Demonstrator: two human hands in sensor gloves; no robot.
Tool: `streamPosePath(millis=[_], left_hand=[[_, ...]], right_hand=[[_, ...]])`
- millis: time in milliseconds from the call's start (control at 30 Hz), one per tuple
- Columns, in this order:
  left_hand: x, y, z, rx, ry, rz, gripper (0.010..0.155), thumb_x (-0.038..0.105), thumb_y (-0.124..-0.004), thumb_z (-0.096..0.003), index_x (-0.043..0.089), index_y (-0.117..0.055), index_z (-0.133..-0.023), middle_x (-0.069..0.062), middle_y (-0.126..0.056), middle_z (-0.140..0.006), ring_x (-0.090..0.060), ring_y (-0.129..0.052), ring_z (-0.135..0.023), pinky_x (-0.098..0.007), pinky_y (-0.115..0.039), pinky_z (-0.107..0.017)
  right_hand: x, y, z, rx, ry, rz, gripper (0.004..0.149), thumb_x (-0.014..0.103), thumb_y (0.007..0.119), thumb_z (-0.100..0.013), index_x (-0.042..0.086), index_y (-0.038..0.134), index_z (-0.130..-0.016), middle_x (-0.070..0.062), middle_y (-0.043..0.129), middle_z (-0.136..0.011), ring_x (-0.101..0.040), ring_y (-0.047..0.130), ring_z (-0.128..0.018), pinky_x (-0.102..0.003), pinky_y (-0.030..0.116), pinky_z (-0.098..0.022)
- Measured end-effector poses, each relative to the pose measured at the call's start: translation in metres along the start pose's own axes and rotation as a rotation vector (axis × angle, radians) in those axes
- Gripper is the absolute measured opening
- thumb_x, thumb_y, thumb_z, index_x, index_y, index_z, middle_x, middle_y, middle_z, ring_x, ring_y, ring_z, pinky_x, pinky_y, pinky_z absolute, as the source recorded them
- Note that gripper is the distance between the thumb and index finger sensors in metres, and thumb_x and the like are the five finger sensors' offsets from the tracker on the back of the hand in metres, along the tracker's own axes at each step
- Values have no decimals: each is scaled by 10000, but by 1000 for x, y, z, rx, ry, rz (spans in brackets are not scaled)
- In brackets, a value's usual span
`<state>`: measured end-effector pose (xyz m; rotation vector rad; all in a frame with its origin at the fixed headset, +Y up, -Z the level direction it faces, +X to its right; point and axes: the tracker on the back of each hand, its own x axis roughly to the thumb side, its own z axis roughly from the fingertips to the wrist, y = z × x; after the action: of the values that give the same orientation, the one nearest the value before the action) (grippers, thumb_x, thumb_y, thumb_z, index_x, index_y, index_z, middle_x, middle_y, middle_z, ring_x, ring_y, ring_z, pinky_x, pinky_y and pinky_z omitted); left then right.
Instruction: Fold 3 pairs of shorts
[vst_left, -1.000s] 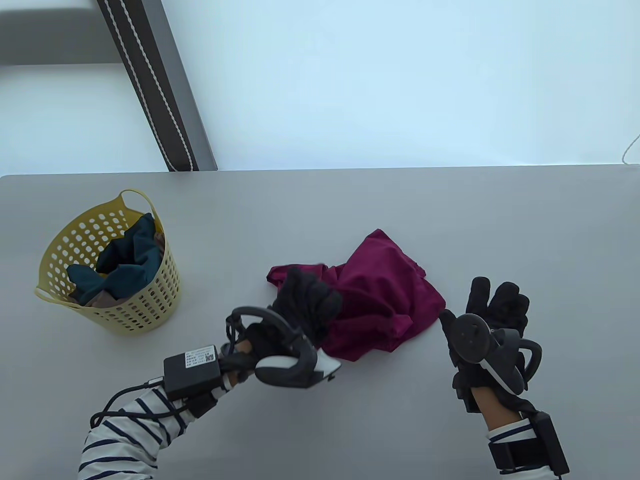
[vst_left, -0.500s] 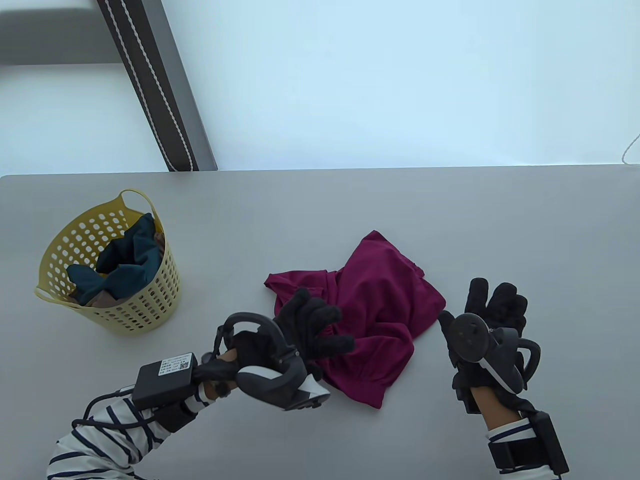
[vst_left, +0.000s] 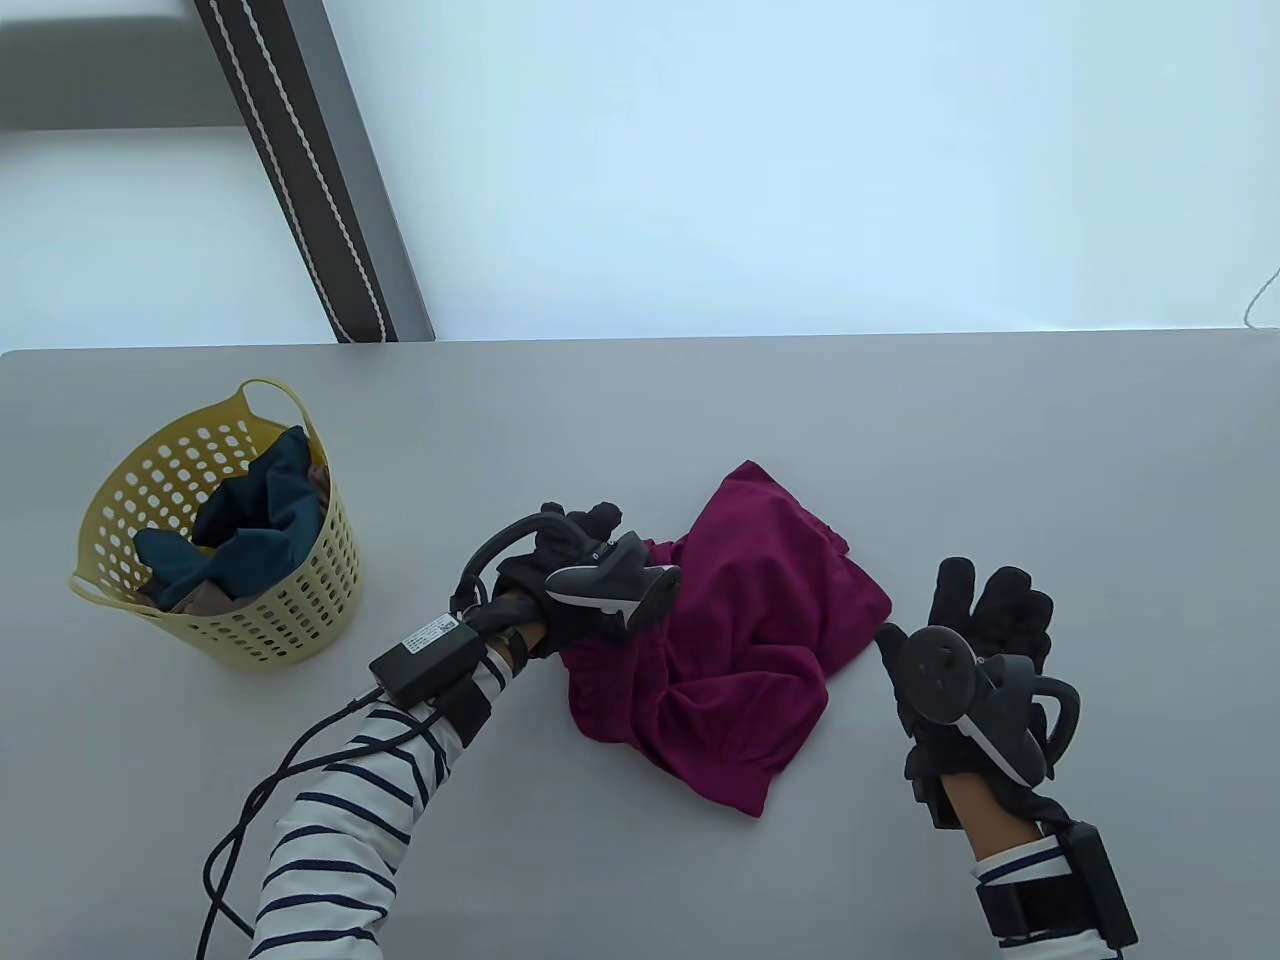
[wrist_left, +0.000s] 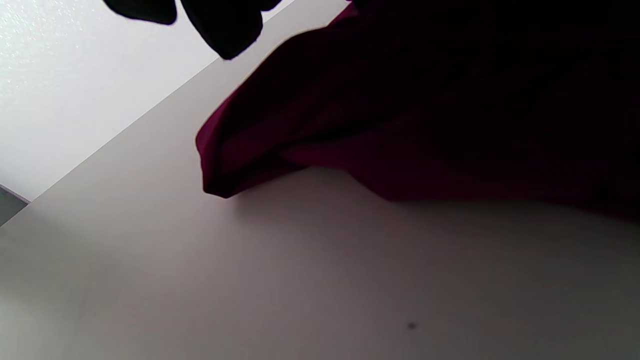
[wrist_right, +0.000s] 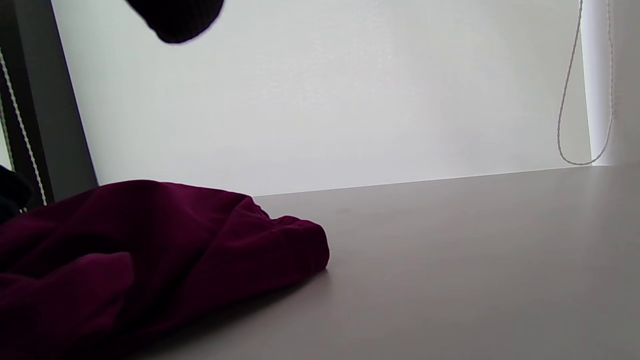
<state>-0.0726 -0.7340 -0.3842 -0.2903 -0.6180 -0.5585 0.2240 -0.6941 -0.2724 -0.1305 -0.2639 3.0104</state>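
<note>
The left hand lies on the left edge of the crumpled maroon shorts, turned so that its tracker faces up and hides most of the fingers; from the table view I cannot tell whether they grip the cloth or only rest on it. In the left wrist view two dark fingertips hang over the bare tabletop, just off a raised fold of the shorts.

The right hand rests near the right side of the shorts, not touching them, its fingers spread and fairly straight, holding nothing. The right wrist view shows the shorts heaped low on the tabletop, with one dark fingertip at the top edge.

The shorts lie bunched near the middle of the grey tabletop, one point of cloth aimed away from the person. Well to the left stands a yellow perforated basket with handles, holding dark teal clothing and a bit of brownish cloth. A striped sleeve covers the left forearm.
</note>
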Motion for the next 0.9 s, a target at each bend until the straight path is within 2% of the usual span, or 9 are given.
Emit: streamPosePath(millis=[67,133,267,433,500,600,733,833,900], left_hand=[[7,-3,7,156,32,15,627,568,-613,-384,340,-455,-947,-267,-436,-1133,-406,-714,-1009,-655,-604,-720],[9,-2,12,207,29,-3,510,535,-619,-404,375,-519,-877,-207,-500,-1130,-370,-760,-998,-631,-633,-722],[-1,26,38,372,54,63,460,531,-619,-410,387,-551,-842,-147,-588,-1116,-308,-830,-977,-597,-684,-719],[-24,93,86,563,16,349,441,490,-641,-443,346,-573,-853,-45,-739,-1056,-237,-937,-911,-555,-731,-719],[-33,121,104,632,11,435,436,476,-643,-459,320,-574,-860,56,-847,-948,-148,-1020,-811,-502,-775,-707],[-40,148,122,708,36,505,436,469,-651,-473,289,-590,-864,71,-903,-867,-123,-1058,-714,-477,-813,-673],[-49,178,147,803,102,488,439,473,-660,-472,273,-607,-859,77,-923,-821,-106,-1070,-657,-463,-833,-652],[-66,189,167,856,148,478,439,475,-664,-468,279,-609,-856,88,-925,-818,-95,-1073,-653,-453,-841,-651],[-81,191,179,872,169,501,439,472,-667,-466,283,-606,-857,89,-922,-822,-93,-1072,-659,-452,-840,-653]], right_hand=[[0,0,0,1,-2,0,823,502,533,-518,0,129,-1030,-485,129,-933,-724,279,-803,-724,400,-532],[1,0,0,1,-3,-4,823,502,533,-518,0,131,-1030,-485,134,-934,-726,280,-802,-724,401,-532],[6,0,1,33,-43,-93,845,535,524,-511,-5,141,-1036,-483,187,-951,-725,290,-808,-725,403,-535],[33,13,8,410,-363,-536,957,635,538,-474,5,102,-1048,-440,197,-1004,-717,235,-842,-746,336,-553],[51,22,16,521,-457,-550,1027,682,540,-453,-14,69,-1043,-434,172,-1012,-714,208,-849,-754,304,-551],[71,31,27,561,-526,-476,1119,736,538,-428,-66,42,-1030,-423,162,-1023,-698,199,-879,-760,271,-557],[81,40,35,405,-404,-453,1105,711,601,-429,-104,149,-1021,-405,320,-1016,-678,354,-896,-738,361,-577],[68,22,29,126,-202,-508,693,493,664,-498,41,453,-980,-230,653,-940,-516,743,-843,-641,604,-578],[56,4,22,37,-166,-582,459,413,653,-527,157,607,-905,-137,761,-893,-451,814,-823,-609,648,-579]])
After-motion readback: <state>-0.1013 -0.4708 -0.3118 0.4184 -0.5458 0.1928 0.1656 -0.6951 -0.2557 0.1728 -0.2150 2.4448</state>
